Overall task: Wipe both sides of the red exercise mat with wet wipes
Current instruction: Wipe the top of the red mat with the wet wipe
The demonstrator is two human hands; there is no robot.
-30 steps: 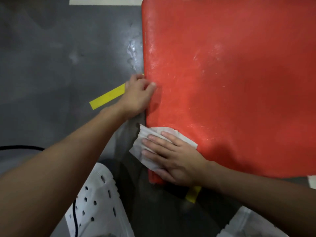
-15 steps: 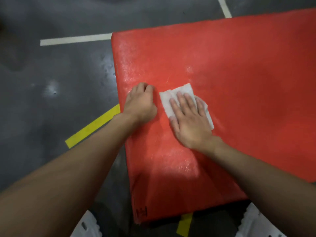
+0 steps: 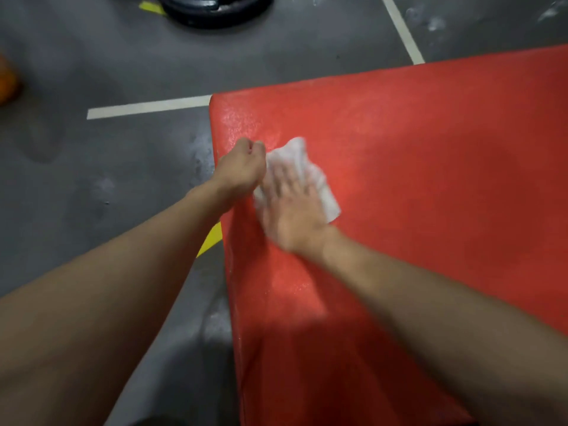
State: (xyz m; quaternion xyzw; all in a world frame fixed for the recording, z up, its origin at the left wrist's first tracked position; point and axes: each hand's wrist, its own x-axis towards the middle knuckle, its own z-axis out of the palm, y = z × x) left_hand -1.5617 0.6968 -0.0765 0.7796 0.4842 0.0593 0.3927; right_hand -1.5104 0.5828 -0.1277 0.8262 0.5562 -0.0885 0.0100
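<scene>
The red exercise mat lies flat on the grey floor and fills the right half of the view, with wet shiny patches near its left edge. My right hand is pressed flat on a white wet wipe on the mat, fingers spread and blurred by motion. My left hand rests as a loose fist on the mat's left edge, right beside the wipe, holding the mat down.
A dark round weight plate lies on the floor at the top. White floor lines run past the mat's far corner. A yellow tape strip shows beside the mat's left edge. Something orange sits at the far left.
My right hand slid the wipe from the mat's near left corner up along the left side, toward the far corner. My left hand moved up the edge with it. The view tilted forward.
</scene>
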